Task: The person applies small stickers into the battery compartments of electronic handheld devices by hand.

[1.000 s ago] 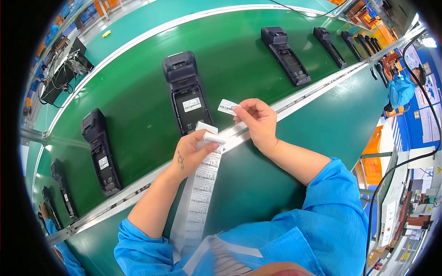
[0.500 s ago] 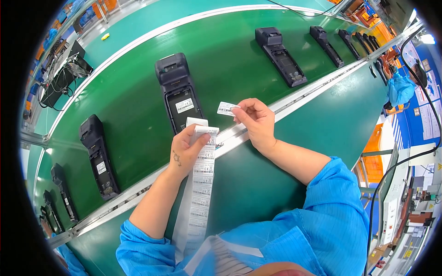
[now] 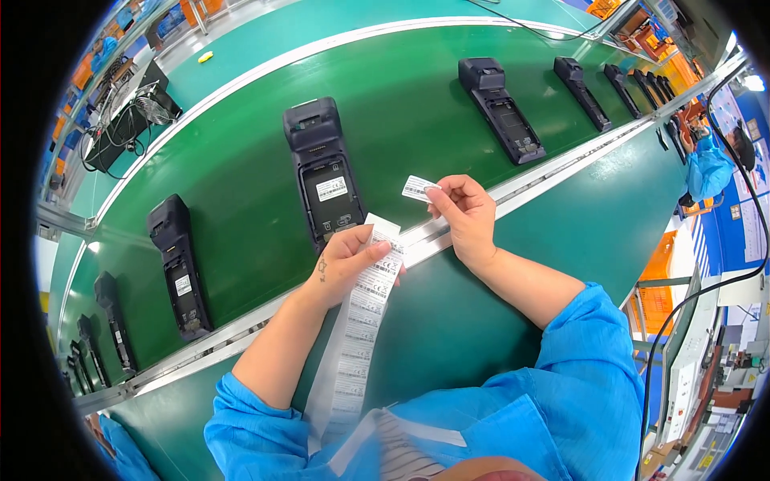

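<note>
Between its thumb and fingers my left hand point(image 3: 353, 260) grips the top of a long strip of printed white labels point(image 3: 362, 321), which hangs down toward my chest. My right hand point(image 3: 465, 216) pinches one loose white label point(image 3: 419, 189) by its right edge, held over the near edge of the green belt. Just beyond my left hand lies a dark handheld terminal point(image 3: 322, 156) with its battery bay uncovered and a white label point(image 3: 331, 188) stuck inside. The terminal to the right point(image 3: 501, 112) shows a dark bay with no white label visible.
The green conveyor belt point(image 3: 401, 120) carries several more terminals, such as a labelled one at left point(image 3: 178, 268). A metal rail point(image 3: 553, 178) runs along its near side. A black box with cables point(image 3: 136, 116) stands at far left. Another person in blue point(image 3: 710, 168) sits at far right.
The terminals sit slightly further right and lower in view, except the left-hand ones, which shifted little. Both hands have moved a little right. The strip's top end now points up instead of curling over.
</note>
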Demonstrator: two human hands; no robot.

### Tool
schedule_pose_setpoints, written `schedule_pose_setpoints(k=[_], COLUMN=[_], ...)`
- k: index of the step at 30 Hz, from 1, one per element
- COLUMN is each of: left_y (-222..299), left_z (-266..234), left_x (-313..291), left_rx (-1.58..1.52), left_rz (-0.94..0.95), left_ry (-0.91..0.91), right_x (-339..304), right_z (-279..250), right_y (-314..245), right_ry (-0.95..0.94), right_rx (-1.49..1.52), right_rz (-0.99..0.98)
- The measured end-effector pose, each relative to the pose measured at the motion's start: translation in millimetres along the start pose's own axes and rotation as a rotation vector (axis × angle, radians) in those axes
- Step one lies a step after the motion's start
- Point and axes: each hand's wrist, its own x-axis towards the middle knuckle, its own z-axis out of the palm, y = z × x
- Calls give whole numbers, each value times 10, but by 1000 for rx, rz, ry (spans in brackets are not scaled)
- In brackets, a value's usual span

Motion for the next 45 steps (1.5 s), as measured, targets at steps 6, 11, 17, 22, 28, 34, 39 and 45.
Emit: schedule_pose_setpoints(k=[6, 11, 17, 22, 28, 34, 39, 45], left_y=[-3, -105, 165, 206, 167, 152, 127, 110], left_z=[18, -99, 159, 52, 4, 20, 35, 52], left_x=[88, 38, 555, 394, 512, 571, 608, 654], left_rx=[48, 298, 511, 237, 237, 173, 192, 195], left_rz=[34, 125, 389, 277, 278, 319, 324, 326], left_ry=[51, 129, 22, 69, 21, -20, -10, -28], right_x=[50, 68, 312, 353, 362, 420, 404, 414], right_z=[-33, -31, -333, 22, -7, -94, -105, -139], right_y=[20, 128, -370, -400, -526, -507, -461, -462], right_ry=[12, 59, 150, 31, 51, 36, 47, 50], right_rx=[-21, -130, -469, -400, -658, -743, -579, -553], right_rz=[-32, 16, -207, -117, -19, -27, -93, -96])
